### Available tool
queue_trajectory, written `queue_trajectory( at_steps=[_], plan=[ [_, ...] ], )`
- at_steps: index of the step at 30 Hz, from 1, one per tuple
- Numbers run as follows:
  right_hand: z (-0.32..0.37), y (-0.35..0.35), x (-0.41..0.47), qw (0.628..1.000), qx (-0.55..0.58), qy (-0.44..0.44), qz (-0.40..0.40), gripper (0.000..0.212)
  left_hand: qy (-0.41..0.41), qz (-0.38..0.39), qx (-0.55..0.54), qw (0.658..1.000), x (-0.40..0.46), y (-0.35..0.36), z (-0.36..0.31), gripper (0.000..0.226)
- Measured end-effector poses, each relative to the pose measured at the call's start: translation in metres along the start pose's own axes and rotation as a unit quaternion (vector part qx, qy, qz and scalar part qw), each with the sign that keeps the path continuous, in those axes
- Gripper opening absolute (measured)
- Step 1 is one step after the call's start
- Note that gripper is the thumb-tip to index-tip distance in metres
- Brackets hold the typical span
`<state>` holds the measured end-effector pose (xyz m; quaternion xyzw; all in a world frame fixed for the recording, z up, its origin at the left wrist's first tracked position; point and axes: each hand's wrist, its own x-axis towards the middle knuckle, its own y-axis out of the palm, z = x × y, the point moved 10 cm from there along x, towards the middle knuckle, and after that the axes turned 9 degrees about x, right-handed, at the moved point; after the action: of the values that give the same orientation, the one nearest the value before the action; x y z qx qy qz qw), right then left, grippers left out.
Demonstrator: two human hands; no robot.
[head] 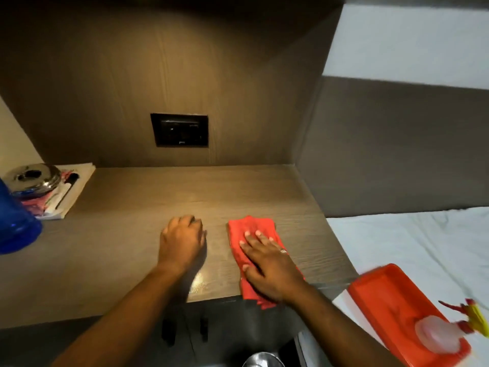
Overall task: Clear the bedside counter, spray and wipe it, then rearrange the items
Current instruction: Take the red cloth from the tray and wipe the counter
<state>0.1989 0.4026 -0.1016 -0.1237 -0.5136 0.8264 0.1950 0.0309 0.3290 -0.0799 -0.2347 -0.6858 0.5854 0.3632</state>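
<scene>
A wooden bedside counter point(137, 207) fills the middle of the view. A red cloth point(247, 229) lies flat on its right front part. My right hand point(270, 263) presses on the cloth with straight, spread fingers. To the left of the cloth my left hand point(182, 242) rests on the bare counter with its fingers curled under, holding nothing. A wet sheen shows on the wood near the front edge below my left hand.
At the far left stand a blue bottle point(16, 223) and a steel lidded container point(34, 178) on a folded paper point(76, 186). An orange tray point(391, 300) with a spray bottle point(439, 335) lies on the white bed point(423, 239). A dark socket plate point(180, 129) is in the back wall.
</scene>
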Motion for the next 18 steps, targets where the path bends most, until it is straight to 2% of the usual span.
queue_trajectory(
  at_steps=[1,3,4,5,7,9,11,13,16,18],
  plan=[
    [-0.008,-0.006,-0.006,0.999,0.045,0.023,-0.008,0.058,-0.007,0.016,-0.005,1.0,-0.011,0.001,-0.004,0.033],
    [-0.034,-0.031,-0.025,0.975,0.133,0.133,-0.114,0.052,-0.025,0.061,-0.037,0.997,-0.026,0.002,-0.018,0.039],
    [-0.045,-0.042,-0.037,0.956,0.14,0.194,-0.17,0.047,-0.028,0.09,-0.059,0.994,-0.031,0.005,-0.029,0.042],
    [-0.05,-0.047,-0.046,0.946,0.107,0.238,-0.191,0.041,-0.027,0.122,-0.087,0.988,-0.036,0.006,-0.042,0.044],
    [-0.05,-0.048,-0.049,0.942,0.039,0.291,-0.164,0.037,-0.042,0.181,-0.15,0.971,-0.04,0.01,-0.062,0.042],
    [-0.048,-0.049,-0.049,0.925,0.102,0.336,-0.145,0.035,-0.079,0.231,-0.21,0.947,-0.042,0.008,-0.069,0.041],
    [-0.048,-0.047,-0.051,0.893,0.228,0.357,-0.151,0.023,-0.11,0.242,-0.341,0.902,-0.044,0.006,-0.075,0.033],
    [-0.047,-0.044,-0.061,0.864,0.318,0.361,-0.149,0.021,-0.133,0.251,-0.483,0.828,-0.052,0.002,-0.087,0.029],
    [-0.049,-0.041,-0.086,0.82,0.414,0.372,-0.134,0.03,-0.154,0.25,-0.544,0.786,-0.06,-0.004,-0.098,0.026],
    [-0.058,-0.043,-0.11,0.776,0.476,0.382,-0.157,0.033,-0.157,0.255,-0.582,0.756,-0.066,-0.012,-0.116,0.021]
  ],
)
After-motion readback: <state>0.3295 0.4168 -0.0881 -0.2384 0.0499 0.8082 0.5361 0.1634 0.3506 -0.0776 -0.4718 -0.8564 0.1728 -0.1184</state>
